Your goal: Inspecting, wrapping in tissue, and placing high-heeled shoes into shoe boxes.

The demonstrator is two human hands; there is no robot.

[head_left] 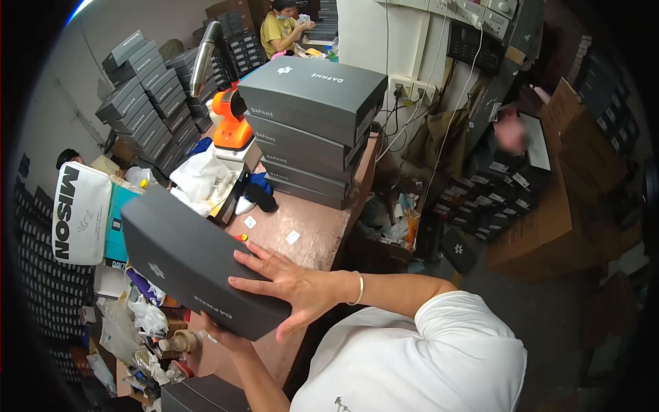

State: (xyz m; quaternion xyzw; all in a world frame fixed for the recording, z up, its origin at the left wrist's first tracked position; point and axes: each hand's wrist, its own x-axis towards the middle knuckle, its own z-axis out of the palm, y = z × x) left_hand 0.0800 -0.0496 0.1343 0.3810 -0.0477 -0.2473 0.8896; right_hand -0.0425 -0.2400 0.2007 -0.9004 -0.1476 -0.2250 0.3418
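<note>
A dark grey shoebox (195, 264) is held tilted above the table, its lid on and its far end raised to the left. My left hand (230, 336) grips its lower near edge, the fingers partly hidden beneath it. My right hand (285, 283) lies against the box's right end with the fingers spread and the thumb apart. Beyond it, a stack of similar grey shoeboxes (302, 154) stands on the table. An orange and black device (232, 122) sits on a white base left of that stack.
White crumpled paper (206, 175) and small white labels (293, 237) lie on the brown table (319, 226). Plastic bags and a tape roll (180, 341) clutter the left side. Large cartons (542, 237) stand at right. A person in yellow (280, 31) sits at the back.
</note>
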